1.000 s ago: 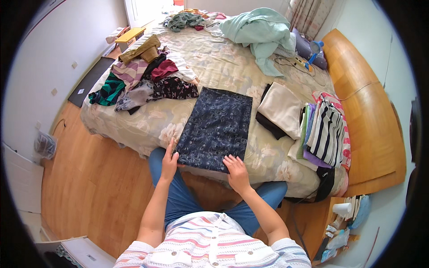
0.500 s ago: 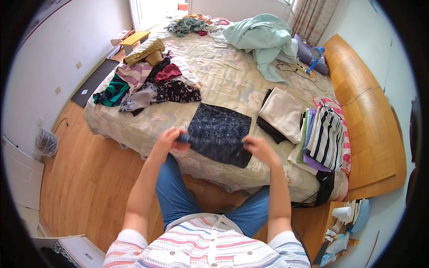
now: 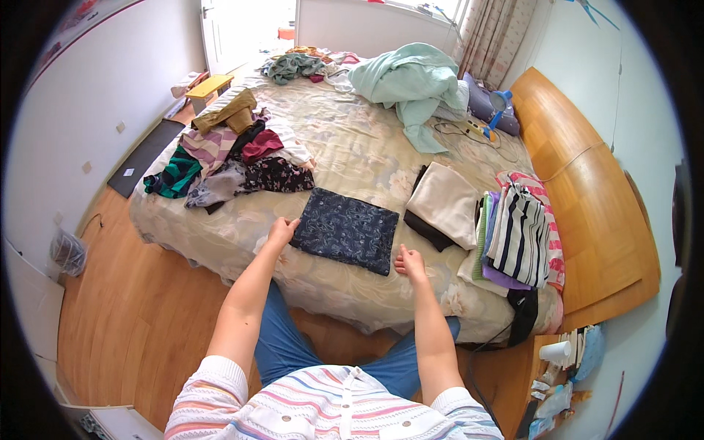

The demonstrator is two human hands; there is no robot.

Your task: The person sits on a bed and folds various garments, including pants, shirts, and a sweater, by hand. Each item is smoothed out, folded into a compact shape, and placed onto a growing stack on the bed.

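Observation:
A dark navy garment with a pale swirling pattern lies folded into a flat rectangle near the front edge of the bed. My left hand pinches its left edge. Just off its right edge is my right hand, with the fingers curled in and no cloth visible in them. To the right of that hand lie a folded cream cloth over a black one, and a stack of folded clothes topped by a black-and-white striped piece.
A loose heap of clothes occupies the bed's left side. Farther back are a rumpled mint-green quilt, a blue lamp and more crumpled clothes. A wooden headboard bounds the right. A shelf with a white cup stands lower right.
The garment's near edge has been folded over, making it a shorter rectangle. My right hand has let go of the cloth and come off its right side. The view has shifted slightly.

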